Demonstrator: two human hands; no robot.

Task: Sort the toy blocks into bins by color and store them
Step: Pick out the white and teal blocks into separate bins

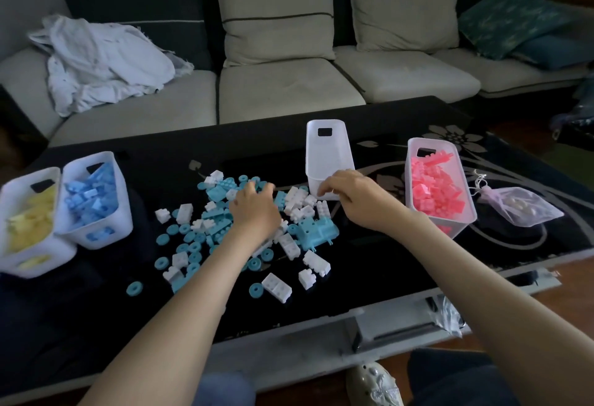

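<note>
A pile of teal and white toy blocks (pixel 244 235) lies in the middle of the black table (pixel 369 264). My left hand (pixel 255 209) rests on the pile with fingers curled over teal pieces near its far side; what it holds is hidden. My right hand (pixel 353 195) reaches to the near end of an empty white bin (pixel 328 151), fingers curled by white blocks (pixel 302 203). A bin of yellow blocks (pixel 29 228) and a bin of blue blocks (pixel 96 200) stand at the left. A bin of pink blocks (pixel 437 187) stands at the right.
A mesh pouch (pixel 520 206) with pale items lies right of the pink bin. A grey sofa (pixel 289 84) with cushions and crumpled white cloth (pixel 103 58) runs behind the table. A clear plastic bag (pixel 450 312) hangs at the table's near right edge. A shoe (pixel 373 383) shows below.
</note>
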